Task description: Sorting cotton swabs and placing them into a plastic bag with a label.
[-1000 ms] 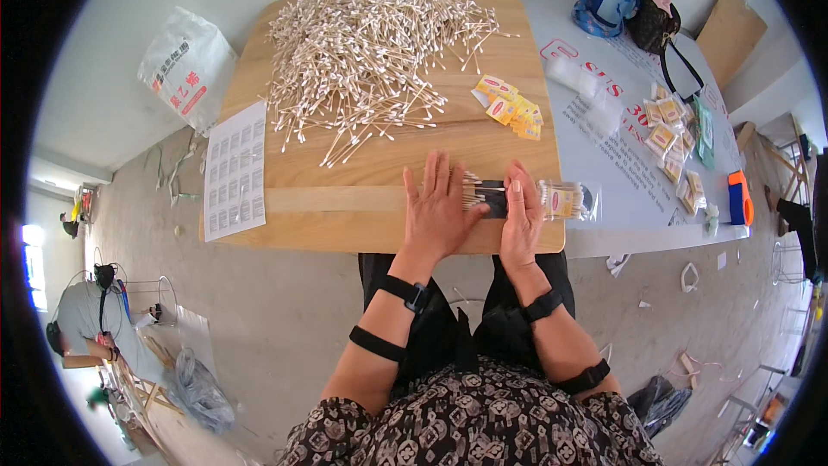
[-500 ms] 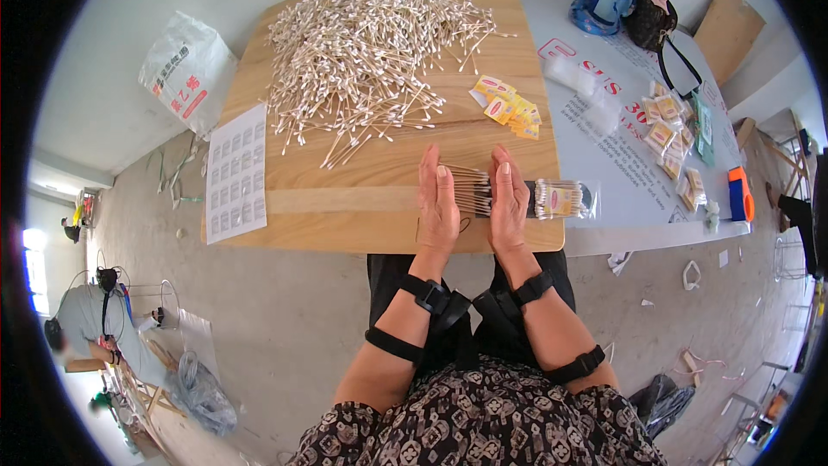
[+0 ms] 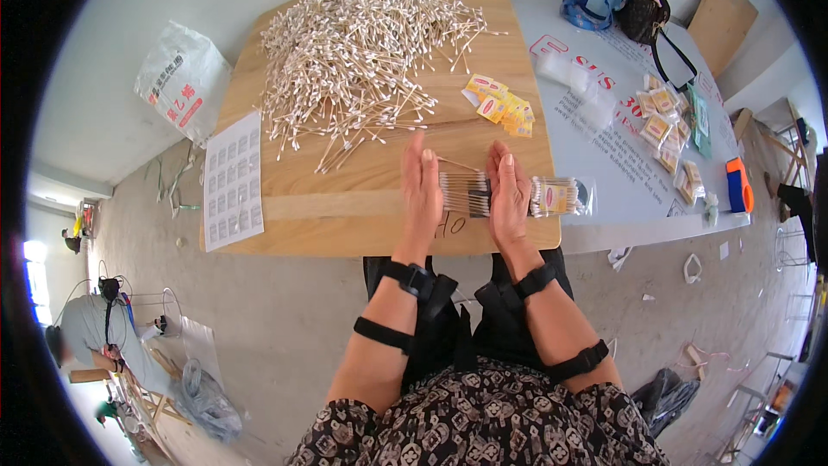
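Left hand and right hand, fingers straight and together, flank the cotton swabs — evening their ends, apparently; next calls for gentle, level pressure.

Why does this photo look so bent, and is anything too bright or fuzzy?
In the head view, a fisheye lens bows the wooden tabletop and leaves dark corners; at that view's far left, the window is washed out white; at its middle, the left hand, right hand and cotton swabs between them look fairly sharp.
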Motion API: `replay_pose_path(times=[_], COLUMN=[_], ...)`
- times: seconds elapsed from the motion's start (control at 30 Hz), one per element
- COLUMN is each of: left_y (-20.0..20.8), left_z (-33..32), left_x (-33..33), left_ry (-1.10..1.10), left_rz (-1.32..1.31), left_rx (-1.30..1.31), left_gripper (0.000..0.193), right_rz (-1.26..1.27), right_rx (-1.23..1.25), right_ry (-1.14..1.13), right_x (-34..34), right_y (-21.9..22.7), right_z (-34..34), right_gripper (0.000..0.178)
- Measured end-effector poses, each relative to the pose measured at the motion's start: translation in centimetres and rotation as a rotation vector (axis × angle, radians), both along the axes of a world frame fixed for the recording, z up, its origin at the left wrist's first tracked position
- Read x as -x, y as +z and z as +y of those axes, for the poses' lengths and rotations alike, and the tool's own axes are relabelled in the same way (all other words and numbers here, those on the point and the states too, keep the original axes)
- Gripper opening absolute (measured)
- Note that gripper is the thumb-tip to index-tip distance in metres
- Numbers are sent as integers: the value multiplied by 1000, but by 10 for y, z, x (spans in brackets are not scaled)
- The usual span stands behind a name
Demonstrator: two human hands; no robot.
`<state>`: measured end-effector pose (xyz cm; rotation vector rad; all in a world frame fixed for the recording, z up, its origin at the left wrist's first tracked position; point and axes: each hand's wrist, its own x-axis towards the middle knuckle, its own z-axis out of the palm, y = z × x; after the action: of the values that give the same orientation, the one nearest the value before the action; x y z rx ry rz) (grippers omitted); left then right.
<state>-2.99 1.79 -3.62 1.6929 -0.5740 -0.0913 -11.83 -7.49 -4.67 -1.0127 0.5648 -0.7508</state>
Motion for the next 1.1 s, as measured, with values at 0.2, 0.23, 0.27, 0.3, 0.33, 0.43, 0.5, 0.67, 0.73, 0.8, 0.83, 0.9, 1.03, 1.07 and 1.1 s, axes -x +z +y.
replay_pose_path(times=[0.2,0.23,0.27,0.3,0.33,0.43,0.5,0.67,0.73,0.8,0.83,0.9,1.03,1.07,1.1], left_y=[-4,-8,-12,-12,-11,-11,-11,-18,-18,-12,-4,11,12,10,8], left_z=[0,0,1,2,3,0,-4,-9,-6,8,13,26,35,35,34], left_x=[-4,0,5,8,7,6,6,15,13,8,9,15,25,26,27], left_ry=[-218,-221,-197,-167,-165,-3,-54,-97,-111,-140,-142,-374,-447,-436,-425], left_rz=[-108,-107,-99,-91,-89,-5,246,285,396,-157,-155,-615,-571,-600,-626], left_rx=[-231,-231,-165,-101,-103,5,108,256,369,-113,-114,-667,-843,-855,-866], left_gripper=[43,43,43,44,44,44,45,47,48,51,51,65,76,77,78], right_rz=[-6,11,29,31,22,-5,-29,75,92,105,254,400,500,504,504], right_rx=[-4,-3,-2,-4,-18,-19,-7,60,125,190,642,1094,1425,1433,1433], right_ry=[-35,-25,-14,-12,-14,-25,-34,2,32,67,181,297,418,462,464], right_x=[1,1,2,1,1,-1,-2,-1,5,18,29,41,44,44,43], right_y=[2,0,-2,1,3,3,0,-1,1,11,21,26,25,24,22], right_z=[0,-2,-4,-2,-1,-2,0,2,-5,-16,-25,-34,-39,-40,-41], right_gripper=[57,57,56,56,56,56,56,51,47,44,46,49,50,48,48])
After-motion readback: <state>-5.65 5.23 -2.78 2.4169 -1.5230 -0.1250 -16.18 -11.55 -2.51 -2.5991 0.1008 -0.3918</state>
